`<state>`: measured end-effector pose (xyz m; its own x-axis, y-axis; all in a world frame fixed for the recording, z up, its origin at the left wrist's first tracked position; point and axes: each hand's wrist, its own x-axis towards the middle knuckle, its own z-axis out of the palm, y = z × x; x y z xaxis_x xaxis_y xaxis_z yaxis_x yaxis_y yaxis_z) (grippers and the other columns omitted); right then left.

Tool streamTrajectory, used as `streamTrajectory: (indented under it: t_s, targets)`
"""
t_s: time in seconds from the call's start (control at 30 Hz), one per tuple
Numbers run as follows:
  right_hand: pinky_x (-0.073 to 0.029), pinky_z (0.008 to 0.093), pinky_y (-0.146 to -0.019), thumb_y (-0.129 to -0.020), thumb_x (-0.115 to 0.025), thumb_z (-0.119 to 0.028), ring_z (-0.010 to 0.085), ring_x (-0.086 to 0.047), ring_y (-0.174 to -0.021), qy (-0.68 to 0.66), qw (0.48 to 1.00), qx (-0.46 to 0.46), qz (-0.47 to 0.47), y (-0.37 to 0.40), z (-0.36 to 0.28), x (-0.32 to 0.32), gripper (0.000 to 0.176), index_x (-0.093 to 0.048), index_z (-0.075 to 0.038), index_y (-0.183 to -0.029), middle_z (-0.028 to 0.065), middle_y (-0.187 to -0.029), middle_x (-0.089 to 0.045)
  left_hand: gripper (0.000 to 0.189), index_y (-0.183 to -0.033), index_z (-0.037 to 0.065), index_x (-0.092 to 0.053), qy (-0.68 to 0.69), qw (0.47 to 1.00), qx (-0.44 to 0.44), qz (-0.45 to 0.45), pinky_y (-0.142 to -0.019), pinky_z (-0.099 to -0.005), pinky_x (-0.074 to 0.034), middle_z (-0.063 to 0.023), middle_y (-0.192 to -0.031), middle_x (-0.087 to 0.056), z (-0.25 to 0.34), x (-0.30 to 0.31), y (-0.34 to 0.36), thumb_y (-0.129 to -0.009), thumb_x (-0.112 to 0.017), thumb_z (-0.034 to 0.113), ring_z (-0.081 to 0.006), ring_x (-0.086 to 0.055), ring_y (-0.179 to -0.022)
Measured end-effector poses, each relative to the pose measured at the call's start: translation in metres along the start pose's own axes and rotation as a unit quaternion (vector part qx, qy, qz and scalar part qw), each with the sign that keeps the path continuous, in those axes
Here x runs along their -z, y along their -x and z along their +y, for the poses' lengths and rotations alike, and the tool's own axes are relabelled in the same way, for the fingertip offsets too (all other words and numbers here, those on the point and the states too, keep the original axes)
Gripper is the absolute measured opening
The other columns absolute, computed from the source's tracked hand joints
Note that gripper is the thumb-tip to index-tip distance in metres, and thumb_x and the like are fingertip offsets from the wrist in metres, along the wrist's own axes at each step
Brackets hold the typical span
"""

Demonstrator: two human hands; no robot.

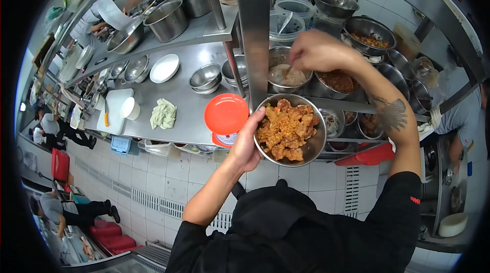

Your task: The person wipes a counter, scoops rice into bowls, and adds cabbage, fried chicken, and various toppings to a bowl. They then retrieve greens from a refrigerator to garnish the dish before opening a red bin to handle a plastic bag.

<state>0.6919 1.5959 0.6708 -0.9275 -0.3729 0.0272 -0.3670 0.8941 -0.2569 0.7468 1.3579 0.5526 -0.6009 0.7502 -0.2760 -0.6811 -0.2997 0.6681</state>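
Note:
My left hand (250, 143) holds a steel bowl (319, 146) by its left side, thumb on the rim. Browned, crumb-covered fried pieces (287, 129) fill it. Over a steel pot (290, 89) of pale, grainy food (295, 77) hovers my right hand (319, 51), its fingers pinched together. A thin item shows below the fingertips, too small to name. Right of that pot is a container of dark reddish-brown sauce or mince (338, 81). An orange-red kitchen scale (226, 113) with a round pan stands just left of the held bowl.
A steel post (252, 33) rises between the left counter and the food containers. On the left counter lie a cloth (163, 113), a white cutting board (118, 112) with an orange-handled knife (106, 119), and stacked bowls (205, 78). Other people work at far left and right.

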Motion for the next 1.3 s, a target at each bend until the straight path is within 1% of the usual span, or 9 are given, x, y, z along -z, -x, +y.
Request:
streamTrajectory:
  t_s: [0.17, 0.3, 0.43, 0.53, 0.67, 0.8, 0.97, 1.1, 1.3]
  targets:
    - [-0.048, 0.0306, -0.063, -0.071, -0.064, -0.013, 0.0204, -0.064, -0.069, -0.083, 0.993, -0.082, 0.018, 0.041, -0.010, 0.037, 0.020, -0.070, -0.001, -0.086, 0.0122, -0.074, -0.067, 0.055, -0.133, 0.006, -0.040, 0.017, 0.999, -0.026, -0.032, -0.096, -0.0409, -0.047, -0.0151, -0.131, -0.050, 0.003, 0.000, 0.000, -0.095, -0.040, 0.046, -0.0266, -0.053, -0.118]
    - [-0.047, 0.0365, -0.059, -0.072, -0.065, -0.006, 0.0272, -0.060, -0.066, 0.051, 0.982, 0.094, 0.157, 0.089, -0.045, 0.021, 0.012, -0.069, -0.004, -0.083, 0.0092, -0.068, -0.060, 0.057, -0.134, 0.006, -0.039, 0.013, 0.999, -0.040, -0.029, -0.099, -0.0411, -0.044, -0.0144, -0.132, -0.049, 0.001, -0.010, -0.004, -0.095, -0.041, 0.047, -0.0263, -0.051, -0.120]
    - [-0.051, 0.0430, -0.059, -0.071, -0.063, -0.013, 0.0332, -0.063, -0.070, 0.201, 0.937, -0.023, 0.283, 0.095, -0.030, 0.017, 0.010, -0.066, -0.004, -0.074, 0.0118, -0.076, -0.064, 0.054, -0.133, 0.005, -0.040, 0.031, 0.998, -0.022, -0.058, -0.099, -0.0401, -0.043, -0.0139, -0.131, -0.049, -0.006, -0.020, -0.009, -0.096, -0.042, 0.044, -0.0263, -0.050, -0.120]
    - [-0.053, 0.0412, -0.054, -0.072, -0.061, -0.011, 0.0306, -0.065, -0.067, 0.270, 0.928, -0.115, 0.232, 0.113, -0.023, 0.018, 0.009, -0.066, -0.005, -0.075, 0.0126, -0.073, -0.061, 0.055, -0.135, 0.005, -0.039, 0.027, 0.999, -0.017, -0.038, -0.101, -0.0410, -0.042, -0.0144, -0.133, -0.048, -0.022, -0.025, -0.014, -0.095, -0.041, 0.043, -0.0271, -0.050, -0.120]
    - [-0.052, 0.0416, -0.061, -0.069, -0.062, -0.009, 0.0319, -0.066, -0.072, 0.193, 0.957, -0.089, 0.198, 0.124, 0.006, -0.003, 0.008, -0.064, -0.001, -0.069, 0.0162, -0.074, -0.064, 0.057, -0.135, 0.004, -0.039, 0.022, 0.998, 0.034, -0.055, -0.101, -0.0423, -0.041, -0.0143, -0.134, -0.047, -0.055, -0.030, -0.018, -0.093, -0.045, 0.043, -0.0292, -0.049, -0.120]
    - [-0.045, 0.0377, -0.072, -0.073, -0.062, -0.010, 0.0247, -0.061, -0.083, 0.239, 0.888, -0.076, 0.384, 0.153, 0.023, -0.002, 0.007, -0.062, -0.004, -0.075, 0.0112, -0.087, -0.063, 0.050, -0.130, 0.002, -0.045, -0.020, 0.997, 0.070, -0.014, -0.098, -0.0420, -0.043, -0.0142, -0.128, -0.053, -0.089, -0.013, -0.015, -0.089, -0.052, 0.029, -0.0282, -0.053, -0.115]
    - [-0.047, 0.0421, -0.069, -0.078, -0.059, -0.010, 0.0296, -0.061, -0.078, -0.063, 0.867, -0.166, 0.466, 0.239, 0.029, -0.024, 0.008, -0.064, -0.003, -0.077, 0.0108, -0.079, -0.062, 0.050, -0.129, 0.001, -0.045, -0.010, 0.994, 0.101, 0.042, -0.099, -0.0433, -0.042, -0.0156, -0.126, -0.054, -0.124, 0.028, -0.007, -0.088, -0.053, 0.029, -0.0298, -0.053, -0.115]
    - [-0.048, 0.0403, -0.070, -0.076, -0.062, -0.010, 0.0308, -0.059, -0.080, 0.136, 0.781, -0.308, 0.525, 0.298, 0.052, -0.055, 0.008, -0.063, -0.002, -0.078, 0.0112, -0.079, -0.062, 0.050, -0.128, 0.000, -0.046, -0.027, 0.989, 0.141, 0.044, -0.098, -0.0434, -0.043, -0.0155, -0.125, -0.055, -0.131, 0.039, -0.009, -0.087, -0.054, 0.028, -0.0299, -0.054, -0.114]
    - [-0.042, 0.0433, -0.087, -0.078, -0.062, -0.015, 0.0293, -0.058, -0.097, 0.205, 0.859, -0.442, 0.161, 0.338, 0.177, 0.017, 0.018, -0.070, -0.011, -0.093, 0.0105, -0.094, -0.066, 0.052, -0.127, 0.001, -0.047, -0.123, 0.969, 0.214, -0.027, -0.099, -0.0472, -0.042, -0.0173, -0.125, -0.055, -0.159, 0.048, -0.049, -0.085, -0.057, 0.031, -0.0327, -0.054, -0.114]
